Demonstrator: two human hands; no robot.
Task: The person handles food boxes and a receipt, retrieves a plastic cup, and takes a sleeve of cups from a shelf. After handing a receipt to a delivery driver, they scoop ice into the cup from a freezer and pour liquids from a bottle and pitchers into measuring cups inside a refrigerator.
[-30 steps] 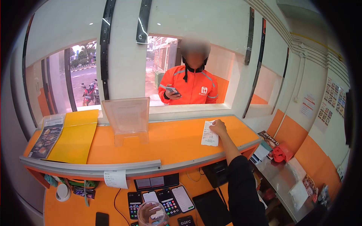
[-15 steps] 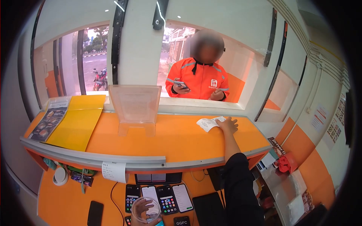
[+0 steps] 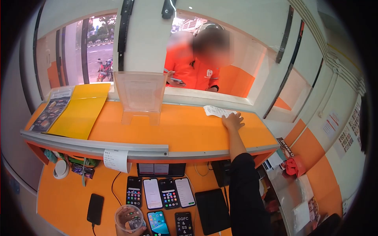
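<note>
Faces a pale wall with a service window, above a long orange counter edged in grey metal and a lower orange desk. Through the left pane, sees a red motorbike outside; through the service window, at least one person in an orange jacket, with a phone in hand. Reaches a black-sleeved right arm across the counter's near edge. At the counter's left end, has a yellow folder with a printed menu leaflet on it; near the middle, an upright clear acrylic stand. On the desk, has a flat black pad, right of the phones. Holds the right hand out at the counter's far side, fingers apart. Curls the fingers of the left hand around a clear plastic cup, visible through its wall, low over the desk. Just beyond the cup, has four phones in a row; nearer, a blue-screened phone and another lettered "GGFC & SS & KLIKIT"; farther left, a dark phone with a cable attached. Over the counter's near edge, has a hanging printed slip. At the right hand's fingertips, near the window, has a white paper receipt; cannot tell whether pressed or merely touched.
</note>
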